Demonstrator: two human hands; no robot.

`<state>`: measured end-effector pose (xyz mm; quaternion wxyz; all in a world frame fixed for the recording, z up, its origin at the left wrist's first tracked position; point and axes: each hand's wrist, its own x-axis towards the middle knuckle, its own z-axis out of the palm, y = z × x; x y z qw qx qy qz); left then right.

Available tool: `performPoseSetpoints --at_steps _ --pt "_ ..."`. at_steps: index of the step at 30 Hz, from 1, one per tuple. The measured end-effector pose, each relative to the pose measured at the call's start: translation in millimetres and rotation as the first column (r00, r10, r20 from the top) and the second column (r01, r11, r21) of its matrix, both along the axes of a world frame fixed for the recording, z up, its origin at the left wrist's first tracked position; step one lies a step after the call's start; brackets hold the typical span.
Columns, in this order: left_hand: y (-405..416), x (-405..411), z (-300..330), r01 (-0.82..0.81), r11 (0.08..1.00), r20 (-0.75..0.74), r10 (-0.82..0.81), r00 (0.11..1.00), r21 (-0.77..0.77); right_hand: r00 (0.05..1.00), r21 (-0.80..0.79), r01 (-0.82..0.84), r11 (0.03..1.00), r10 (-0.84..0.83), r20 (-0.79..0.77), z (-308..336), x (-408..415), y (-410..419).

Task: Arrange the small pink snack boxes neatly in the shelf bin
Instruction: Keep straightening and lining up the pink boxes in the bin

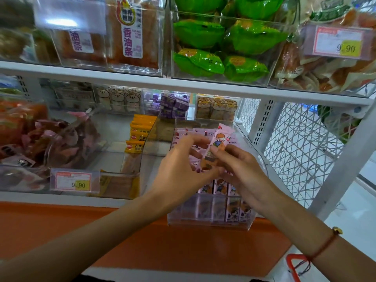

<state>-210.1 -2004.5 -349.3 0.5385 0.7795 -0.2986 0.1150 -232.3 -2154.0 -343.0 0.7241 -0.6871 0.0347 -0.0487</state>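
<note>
Both hands, left hand (179,165) and right hand (242,169), pinch one pink box (217,143) over the bin (209,222); next it should slide in straight.

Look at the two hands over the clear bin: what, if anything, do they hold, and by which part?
Both hands, left hand and right hand, hold one pink snack box by its lower end, fingers pinching it above the bin.

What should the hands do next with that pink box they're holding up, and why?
Probably lower the pink snack box into the clear bin and stand it beside the others. Both the left hand and right hand pinch it, tilted, above the bin, while the front row of boxes already stands upright and side by side.
</note>
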Motion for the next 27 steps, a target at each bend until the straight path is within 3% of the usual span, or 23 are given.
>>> performPoseSetpoints --at_steps 8,14,17,21,27 --pt "-3.4 -2.3 1.6 -0.014 0.999 0.012 0.014 1.0 -0.042 0.985 0.099 -0.07 0.993 0.053 0.165 9.6 -3.7 -9.7" --pt "-4.1 -2.3 -1.3 -0.088 0.994 0.166 0.076 0.983 0.065 0.968 0.038 0.134 0.99 -0.139 0.21 5.2 -5.6 -4.6" --pt "-6.9 -2.7 -0.9 -0.114 0.992 0.179 0.104 0.978 0.049 0.944 -0.078 0.198 0.977 -0.169 0.283 6.2 -6.8 -2.6" --pt "-8.4 -0.6 1.4 -0.033 0.999 0.087 0.035 0.996 -0.014 0.937 -0.226 0.184 0.957 -0.1 0.336 8.6 -8.2 -4.5" --pt "-9.7 0.2 4.8 0.15 0.981 -0.221 -0.174 0.96 -0.123 0.96 -0.198 0.174 0.965 -0.121 0.254 7.9 -4.8 -10.2"
